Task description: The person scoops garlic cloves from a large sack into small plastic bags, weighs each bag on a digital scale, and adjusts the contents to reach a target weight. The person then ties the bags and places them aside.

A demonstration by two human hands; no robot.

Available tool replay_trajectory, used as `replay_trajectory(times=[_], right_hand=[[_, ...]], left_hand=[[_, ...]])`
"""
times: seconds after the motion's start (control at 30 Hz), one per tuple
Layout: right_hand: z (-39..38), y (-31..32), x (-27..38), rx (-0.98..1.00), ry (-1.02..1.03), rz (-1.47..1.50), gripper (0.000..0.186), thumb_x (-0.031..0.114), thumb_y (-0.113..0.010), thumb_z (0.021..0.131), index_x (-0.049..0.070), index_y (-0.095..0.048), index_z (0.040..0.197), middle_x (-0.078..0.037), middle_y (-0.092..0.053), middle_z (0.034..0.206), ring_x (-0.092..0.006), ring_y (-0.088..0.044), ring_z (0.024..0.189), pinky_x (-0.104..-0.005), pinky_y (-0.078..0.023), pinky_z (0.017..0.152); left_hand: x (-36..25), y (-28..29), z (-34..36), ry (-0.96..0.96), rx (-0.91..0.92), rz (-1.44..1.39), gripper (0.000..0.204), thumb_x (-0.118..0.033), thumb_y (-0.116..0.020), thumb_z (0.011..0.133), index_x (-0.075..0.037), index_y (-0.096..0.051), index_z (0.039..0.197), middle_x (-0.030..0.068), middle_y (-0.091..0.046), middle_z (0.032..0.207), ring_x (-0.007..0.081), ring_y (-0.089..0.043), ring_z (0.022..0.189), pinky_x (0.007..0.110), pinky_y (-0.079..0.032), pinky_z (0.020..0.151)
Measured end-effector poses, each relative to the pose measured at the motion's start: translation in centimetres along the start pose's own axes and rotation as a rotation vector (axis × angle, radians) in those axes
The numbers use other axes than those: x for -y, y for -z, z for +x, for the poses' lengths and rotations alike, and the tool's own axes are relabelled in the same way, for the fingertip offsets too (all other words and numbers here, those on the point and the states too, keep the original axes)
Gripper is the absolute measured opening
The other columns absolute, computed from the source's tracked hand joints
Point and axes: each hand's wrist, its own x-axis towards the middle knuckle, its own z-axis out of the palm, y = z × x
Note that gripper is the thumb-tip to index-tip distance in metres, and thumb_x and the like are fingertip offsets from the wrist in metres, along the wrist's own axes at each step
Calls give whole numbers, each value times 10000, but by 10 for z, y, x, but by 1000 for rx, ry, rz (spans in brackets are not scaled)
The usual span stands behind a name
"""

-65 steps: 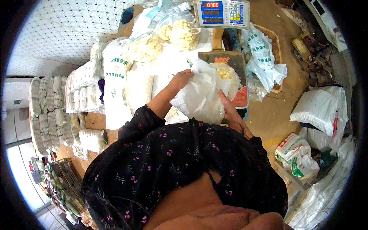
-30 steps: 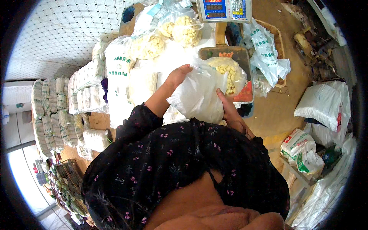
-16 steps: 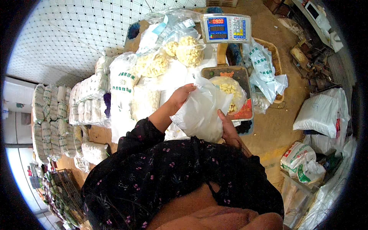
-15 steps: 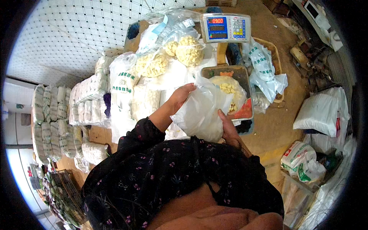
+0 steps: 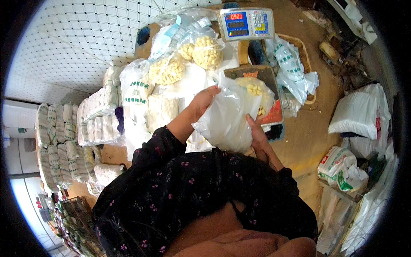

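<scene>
A white translucent plastic bag (image 5: 229, 118) is spread between my hands in front of my body. My left hand (image 5: 204, 100) is closed on its upper left edge, fingers pinched together. My right hand (image 5: 257, 132) grips the bag's right side, thumb pointing up; its other fingers are hidden. Just beyond lies a clear bag of peeled garlic cloves (image 5: 255, 90) on the weighing plate (image 5: 242, 73) of a scale, partly covered by the white bag. The scale's lit display panel (image 5: 245, 25) stands behind it.
More clear bags of cloves (image 5: 208, 53) sit at the back of the table, beside a printed plastic bag (image 5: 136, 92). Packed white bundles (image 5: 55, 145) are stacked at left. A wicker basket (image 5: 309, 68) holds printed bags at right; a white sack (image 5: 357, 112) stands farther right.
The white bag looks fuller and more spread, its top edge raised. My right hand is slightly farther right and higher on it. The whole view has tilted slightly.
</scene>
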Motion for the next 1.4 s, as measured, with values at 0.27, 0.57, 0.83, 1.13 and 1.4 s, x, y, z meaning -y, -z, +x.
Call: replay_trajectory(times=[0.27, 0.57, 0.83, 1.13, 1.4], right_hand=[[12, 28, -38, -4, -87, 133, 643, 283, -577, 852, 81, -208, 1338, -137, -451, 1210, -280, -491, 1067, -448, -462, 851], [4, 16, -26, -58, -41, 45, 695, 285, -609, 833, 65, -190, 1341, -131, -447, 1215, -264, -473, 1087, -423, -455, 854], [2, 2, -22, -74, 15, -66, 658, 294, -614, 823, 53, -254, 1319, -122, -469, 1186, -250, -492, 1051, -390, -444, 854], [-3, -9, -12, -56, 68, -101, 622, 284, -614, 814, 48, -297, 1295, -115, -485, 1173, -228, -510, 1019, -376, -445, 842], [5, 1, -20, -30, 206, -215, 539, 268, -612, 814, 29, -372, 1233, -108, -529, 1100, -217, -532, 976, -358, -439, 839]], left_hand=[[17, 32, 22, 66, -28, 63, 217, -136, -434, 899, -29, -504, 1075, 92, -602, 947, 219, -607, 809, 348, -515, 731], [10, 19, 14, 81, -31, -14, 224, -122, -434, 899, -29, -499, 1092, 101, -593, 988, 216, -612, 811, 345, -528, 714], [16, 39, 15, 62, -28, -11, 235, -114, -435, 892, -28, -487, 1105, 106, -592, 1012, 222, -612, 842, 356, -525, 743], [5, 22, 2, 59, 30, -51, 229, -106, -447, 881, -31, -487, 1093, 95, -591, 1004, 216, -605, 861, 358, -514, 776], [13, 19, 0, 41, 56, -107, 225, -105, -445, 882, -55, -475, 1099, 91, -587, 991, 226, -599, 858, 370, -514, 777]])
